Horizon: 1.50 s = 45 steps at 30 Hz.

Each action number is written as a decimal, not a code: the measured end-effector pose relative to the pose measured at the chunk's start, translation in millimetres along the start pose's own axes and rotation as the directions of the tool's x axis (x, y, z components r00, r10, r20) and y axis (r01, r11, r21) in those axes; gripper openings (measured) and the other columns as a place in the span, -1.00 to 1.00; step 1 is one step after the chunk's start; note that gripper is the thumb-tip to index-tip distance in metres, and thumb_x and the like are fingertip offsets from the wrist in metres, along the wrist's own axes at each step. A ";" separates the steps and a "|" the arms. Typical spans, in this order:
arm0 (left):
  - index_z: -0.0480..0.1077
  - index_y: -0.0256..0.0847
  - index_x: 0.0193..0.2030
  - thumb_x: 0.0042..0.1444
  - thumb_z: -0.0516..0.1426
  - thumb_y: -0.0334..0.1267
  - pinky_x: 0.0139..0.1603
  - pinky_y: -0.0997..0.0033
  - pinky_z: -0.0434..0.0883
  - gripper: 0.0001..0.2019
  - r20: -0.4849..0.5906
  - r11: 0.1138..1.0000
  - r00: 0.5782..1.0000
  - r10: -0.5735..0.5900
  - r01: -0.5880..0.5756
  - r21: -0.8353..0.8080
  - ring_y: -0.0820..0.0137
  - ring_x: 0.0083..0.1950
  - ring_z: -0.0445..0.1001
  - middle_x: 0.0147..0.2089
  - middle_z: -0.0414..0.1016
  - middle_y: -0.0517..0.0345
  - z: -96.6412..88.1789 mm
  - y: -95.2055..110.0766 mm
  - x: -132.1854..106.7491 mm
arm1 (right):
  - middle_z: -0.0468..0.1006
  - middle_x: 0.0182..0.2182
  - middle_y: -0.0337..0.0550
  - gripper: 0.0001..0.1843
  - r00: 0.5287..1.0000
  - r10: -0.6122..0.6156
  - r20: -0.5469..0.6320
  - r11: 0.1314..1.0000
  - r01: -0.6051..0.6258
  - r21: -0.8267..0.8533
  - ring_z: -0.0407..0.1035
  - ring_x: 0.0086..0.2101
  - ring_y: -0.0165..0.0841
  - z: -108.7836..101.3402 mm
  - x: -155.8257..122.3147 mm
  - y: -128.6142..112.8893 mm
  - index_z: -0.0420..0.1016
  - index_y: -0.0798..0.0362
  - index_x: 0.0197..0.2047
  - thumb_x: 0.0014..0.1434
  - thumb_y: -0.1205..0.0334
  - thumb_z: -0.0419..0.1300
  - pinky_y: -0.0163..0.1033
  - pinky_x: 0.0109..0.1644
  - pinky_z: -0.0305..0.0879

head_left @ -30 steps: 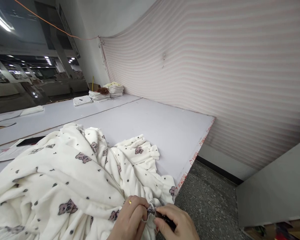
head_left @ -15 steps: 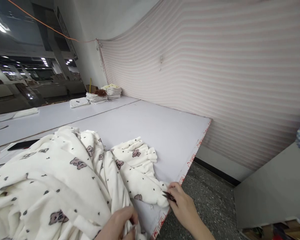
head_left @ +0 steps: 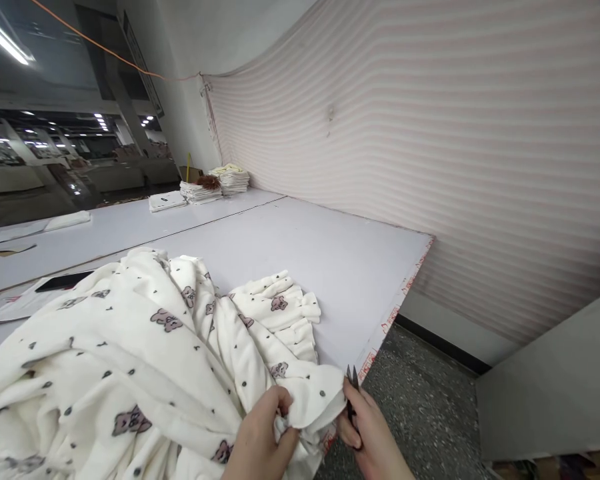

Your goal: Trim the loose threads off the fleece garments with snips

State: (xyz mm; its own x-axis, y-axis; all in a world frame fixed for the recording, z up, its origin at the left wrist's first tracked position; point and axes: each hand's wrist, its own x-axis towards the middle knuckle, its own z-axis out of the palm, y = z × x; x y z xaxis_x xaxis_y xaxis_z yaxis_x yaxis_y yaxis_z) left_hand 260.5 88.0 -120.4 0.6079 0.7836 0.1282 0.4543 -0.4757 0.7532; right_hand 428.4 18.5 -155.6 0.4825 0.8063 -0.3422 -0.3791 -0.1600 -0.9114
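A cream fleece garment (head_left: 180, 373) printed with bears and dark dots lies bunched across the near left of the table. Near its right end my left hand (head_left: 267, 430) pinches the fabric between thumb and fingers. My right hand (head_left: 363, 420) is closed around small dark thread snips (head_left: 351, 383), whose pointed blades stick up past the fingers. The right fingers are at the garment's edge, beside the table corner; whether they also grip the cloth I cannot tell. A ruffled part of the garment (head_left: 293, 310) lies flat just beyond.
Folded white cloth stacks (head_left: 230, 180) stand at the table's back. A black phone (head_left: 63, 281) lies on papers at left. A striped cloth (head_left: 405, 133) hangs along the right side. Beyond the taped table edge (head_left: 395, 310) is the speckled floor (head_left: 420, 387), with a grey panel (head_left: 555, 380) at right.
My left hand has moved right and up onto the garment's end. My right hand has turned the snips from pointing left to pointing up. The garment's end is now lifted and folded over.
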 end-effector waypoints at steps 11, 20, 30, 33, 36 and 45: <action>0.28 -0.10 -0.20 0.07 0.02 -0.39 -0.27 0.40 0.37 -0.84 -0.182 0.991 0.975 0.124 -0.113 0.072 0.33 -0.31 0.45 -0.32 0.42 0.18 3.4 2.0 -11.9 | 0.44 -0.38 -0.20 -0.84 0.785 -0.518 0.340 0.507 0.602 -0.617 0.40 -0.37 -0.33 11.3 -29.4 -15.7 0.43 -0.03 -0.25 0.14 0.33 0.06 -0.32 -0.31 0.28; 0.44 -0.17 -0.26 0.19 0.00 -0.20 -0.15 0.42 0.35 -0.79 0.245 0.937 0.960 -0.136 0.205 -0.284 0.32 -0.21 0.43 -0.29 0.46 0.16 -32.2 16.4 10.7 | 0.37 -0.49 -0.28 -0.85 0.812 -0.556 0.177 0.670 0.564 -0.482 0.34 -0.45 -0.39 21.6 -13.0 -28.7 0.30 0.01 -0.34 0.24 0.15 0.08 -0.38 -0.35 0.27; 0.38 -0.17 -0.09 0.17 0.04 -0.09 -0.42 0.52 0.24 -0.73 0.192 0.941 0.966 -0.174 0.220 -0.256 0.45 -0.41 0.30 -0.33 0.38 0.23 -32.4 17.7 4.4 | 0.46 -0.50 -0.25 -0.76 0.770 -0.557 0.311 0.655 0.638 -0.405 0.38 -0.43 -0.38 42.9 -19.0 -17.3 0.42 0.01 -0.37 0.26 0.12 0.05 -0.38 -0.34 0.25; 0.44 -0.19 -0.16 0.15 0.05 -0.11 -0.37 0.49 0.26 -0.75 0.204 0.942 0.959 -0.198 0.244 -0.233 0.37 -0.31 0.37 -0.30 0.45 0.16 -33.7 23.7 5.8 | 0.39 -0.54 -0.28 -0.71 0.844 -0.505 0.182 0.745 0.533 -0.401 0.32 -0.48 -0.40 49.6 -19.7 -14.5 0.36 0.03 -0.38 0.27 0.04 0.03 -0.39 -0.39 0.23; 0.44 -0.22 -0.31 0.15 0.05 -0.06 -0.27 0.44 0.29 -0.72 0.188 0.912 0.955 -0.228 0.277 -0.303 0.32 -0.27 0.37 -0.34 0.46 0.15 -35.1 23.5 10.1 | 0.36 -0.55 -0.31 -0.70 0.899 -0.415 0.143 0.845 0.439 -0.306 0.30 -0.49 -0.42 50.1 -19.5 -16.1 0.37 0.04 -0.37 0.21 -0.02 0.10 -0.40 -0.40 0.25; 0.43 -0.22 -0.31 0.09 0.11 0.01 -0.13 0.37 0.30 -0.69 0.156 0.826 0.949 -0.274 0.316 -0.467 0.30 -0.21 0.37 -0.34 0.46 0.16 -34.1 19.3 11.5 | 0.58 -0.36 -0.11 -0.79 0.840 -0.431 0.330 0.701 0.542 -0.464 0.47 -0.31 -0.25 29.2 -21.0 -22.0 0.60 0.00 -0.26 0.11 0.11 0.20 -0.28 -0.21 0.36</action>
State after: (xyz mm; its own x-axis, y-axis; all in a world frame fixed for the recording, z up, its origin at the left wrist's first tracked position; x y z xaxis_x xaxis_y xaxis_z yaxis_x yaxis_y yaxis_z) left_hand 254.1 101.4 -82.4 0.5542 0.8114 -0.1856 0.2630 0.0408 0.9639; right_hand 403.6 21.7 -121.8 0.3082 0.9340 0.1807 0.3619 0.0606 -0.9303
